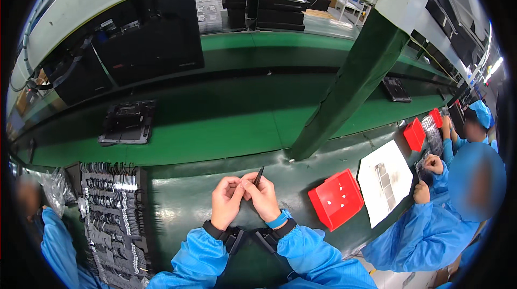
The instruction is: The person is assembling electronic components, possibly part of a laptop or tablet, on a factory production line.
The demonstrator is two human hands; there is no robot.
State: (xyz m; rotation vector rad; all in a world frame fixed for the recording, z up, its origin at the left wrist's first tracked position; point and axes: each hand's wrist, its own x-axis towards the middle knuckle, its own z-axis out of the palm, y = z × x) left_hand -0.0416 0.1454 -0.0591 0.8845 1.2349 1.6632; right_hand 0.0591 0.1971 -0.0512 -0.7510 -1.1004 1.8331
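Both my hands meet over the green table [183, 203], their fingertips brought together. From my right hand [262, 198] a thin black pointed tool [259, 175] sticks up and away, gripped between thumb and fingers. My left hand [225, 201] is closed in a pinch against the right fingertips; whatever it holds is too small or hidden to make out. Right of my hands is a red bin [321, 208] with a few small white pieces in it. To the left stands a tray of black cables and small parts in dense rows [110, 219].
A white sheet [375, 208] with a grey grid lies beyond the red bin. Past it, a co-worker's hands [428, 165] work near another red bin [414, 134]. A green-wrapped post [344, 95] rises behind the table. An opened laptop base [127, 122] rests on the green belt [215, 122].
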